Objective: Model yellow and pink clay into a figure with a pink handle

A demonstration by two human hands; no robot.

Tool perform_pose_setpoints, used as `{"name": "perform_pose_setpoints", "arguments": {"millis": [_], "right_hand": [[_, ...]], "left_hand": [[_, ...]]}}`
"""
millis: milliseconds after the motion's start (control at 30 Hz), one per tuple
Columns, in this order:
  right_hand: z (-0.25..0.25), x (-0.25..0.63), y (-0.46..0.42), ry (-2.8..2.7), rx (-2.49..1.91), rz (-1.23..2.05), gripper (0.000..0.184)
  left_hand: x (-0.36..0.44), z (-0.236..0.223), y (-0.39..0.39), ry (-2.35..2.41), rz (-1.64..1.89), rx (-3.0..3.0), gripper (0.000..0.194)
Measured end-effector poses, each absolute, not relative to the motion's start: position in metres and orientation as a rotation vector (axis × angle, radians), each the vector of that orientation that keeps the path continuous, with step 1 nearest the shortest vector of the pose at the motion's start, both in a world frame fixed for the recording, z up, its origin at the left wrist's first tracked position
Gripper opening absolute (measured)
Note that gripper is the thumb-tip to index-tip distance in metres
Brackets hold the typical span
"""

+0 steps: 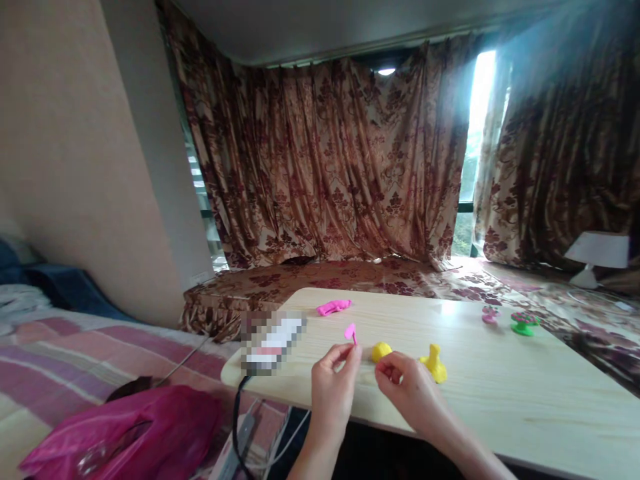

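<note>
My left hand pinches a small pink clay piece between thumb and forefinger. The piece has a flat, wider top and a thin stem that runs down to the fingertips. To its right, my right hand is closed in a pinch above the table's near edge; whatever it may hold is too small to make out. A yellow clay lump lies just beyond the right fingertips. Right of that hand stands a yellow clay shape with a wide base and a narrow upright neck. A longer pink clay lump rests farther back.
The hands are over a pale wooden table. Toward its right back stand a pink clay shape and a green one with a pink-dotted top. A blurred-out device with a black cable sits at the left edge.
</note>
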State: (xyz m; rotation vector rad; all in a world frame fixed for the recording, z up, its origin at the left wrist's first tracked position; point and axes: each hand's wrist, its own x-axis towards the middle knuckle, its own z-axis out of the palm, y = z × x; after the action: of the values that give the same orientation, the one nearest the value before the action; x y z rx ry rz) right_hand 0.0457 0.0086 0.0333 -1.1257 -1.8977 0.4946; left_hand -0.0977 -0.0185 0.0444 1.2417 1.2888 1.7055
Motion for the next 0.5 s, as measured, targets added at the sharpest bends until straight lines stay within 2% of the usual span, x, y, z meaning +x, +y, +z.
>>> {"name": "perform_pose_setpoints", "arguments": {"millis": [233,500], "right_hand": [[0.103,-0.015,0.139,-2.189,-1.211,0.579,0.027],[0.090,-0.103,0.212,-2.394,-1.432,0.241,0.025]], "left_hand": [[-0.162,0.044,-0.023,1.379,1.801,1.103,0.026],[-0.186,0.043,-0.029,1.419,1.849,1.127,0.023]]}}
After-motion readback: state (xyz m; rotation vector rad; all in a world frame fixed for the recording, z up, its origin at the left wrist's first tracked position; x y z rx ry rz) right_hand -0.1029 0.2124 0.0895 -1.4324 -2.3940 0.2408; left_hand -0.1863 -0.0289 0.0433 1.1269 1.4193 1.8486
